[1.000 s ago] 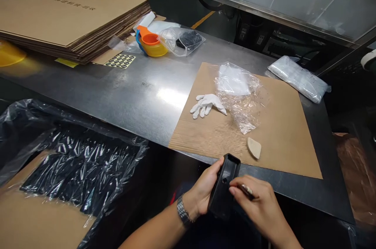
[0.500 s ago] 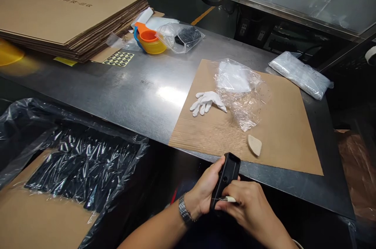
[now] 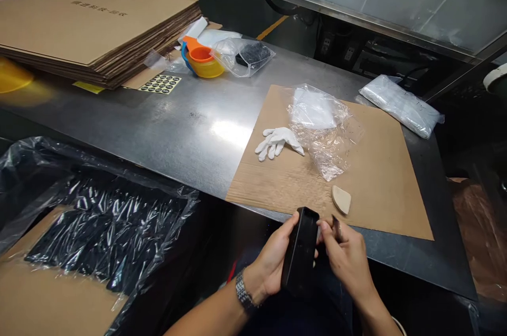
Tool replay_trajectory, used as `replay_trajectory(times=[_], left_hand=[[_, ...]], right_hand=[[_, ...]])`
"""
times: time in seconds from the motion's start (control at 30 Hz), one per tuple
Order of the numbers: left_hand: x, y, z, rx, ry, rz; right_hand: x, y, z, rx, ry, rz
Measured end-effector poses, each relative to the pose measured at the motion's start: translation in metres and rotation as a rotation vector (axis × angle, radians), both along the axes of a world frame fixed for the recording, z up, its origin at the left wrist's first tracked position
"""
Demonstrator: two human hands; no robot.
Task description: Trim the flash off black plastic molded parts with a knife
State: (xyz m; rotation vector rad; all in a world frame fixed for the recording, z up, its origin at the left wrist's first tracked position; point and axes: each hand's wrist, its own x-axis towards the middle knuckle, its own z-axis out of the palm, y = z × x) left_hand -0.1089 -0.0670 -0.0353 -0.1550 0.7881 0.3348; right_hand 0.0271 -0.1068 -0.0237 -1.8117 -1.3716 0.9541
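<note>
A hollow black plastic part [image 3: 300, 251], long and box-shaped with an open recess, is in my left hand [image 3: 273, 259]. The fingers of that hand wrap round its left side, and it tilts up toward the table edge. My right hand [image 3: 346, 257] is closed just to the right of the part, its fingertips near the part's right wall. A slim bladed tool [image 3: 336, 227] is pinched in it, mostly hidden by the fingers. Beyond my hands, a beige wedge-shaped pad [image 3: 341, 199] lies on a cardboard sheet [image 3: 380, 167].
A white glove [image 3: 279, 142] and crumpled clear plastic bags [image 3: 330, 138] rest on the cardboard. Orange and yellow cups [image 3: 206, 61], a sticker sheet [image 3: 160, 84] and stacked cardboard [image 3: 99, 19] stand farther left. At lower left, an open box holds plastic-wrapped black parts [image 3: 106, 225].
My right hand has moved up and right, off the lower end of the black part, and turned with the tool. The part has tilted slightly in my left hand.
</note>
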Motion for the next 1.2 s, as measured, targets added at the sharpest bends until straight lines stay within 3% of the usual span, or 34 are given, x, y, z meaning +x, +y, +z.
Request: replay_trajectory(times=[0.1,0.23,0.33,0.53,0.7,0.83,0.97,1.07,1.2], left_hand=[[0.0,0.001,0.002,0.141,0.059,0.108],[0.003,-0.003,0.005,0.419,0.3,0.24],[0.003,-0.007,0.005,0.552,0.375,0.28],[-0.003,-0.003,0.007,0.515,0.219,0.301],[-0.001,-0.001,0.011,0.521,0.169,0.248],[0.003,-0.012,-0.005,0.553,0.195,0.286],[0.014,-0.033,-0.025,0.698,0.095,0.48],[0.027,-0.044,-0.027,0.747,0.12,0.596],[0.03,-0.038,-0.017,0.697,0.34,0.552]], right_hand=[[0.001,-0.004,-0.004,-0.057,0.213,-0.105],[-0.008,-0.009,-0.009,-0.103,0.322,0.053],[-0.011,-0.008,-0.013,-0.129,0.398,0.068],[-0.002,-0.007,-0.018,-0.143,0.851,-0.082],[-0.008,-0.011,-0.015,-0.139,1.058,-0.097],[-0.015,-0.008,-0.009,-0.045,1.072,-0.269],[-0.022,-0.004,-0.005,0.058,1.045,-0.473],[-0.033,-0.003,-0.005,0.109,0.998,-0.496],[-0.041,-0.007,-0.013,0.1,0.876,-0.421]])
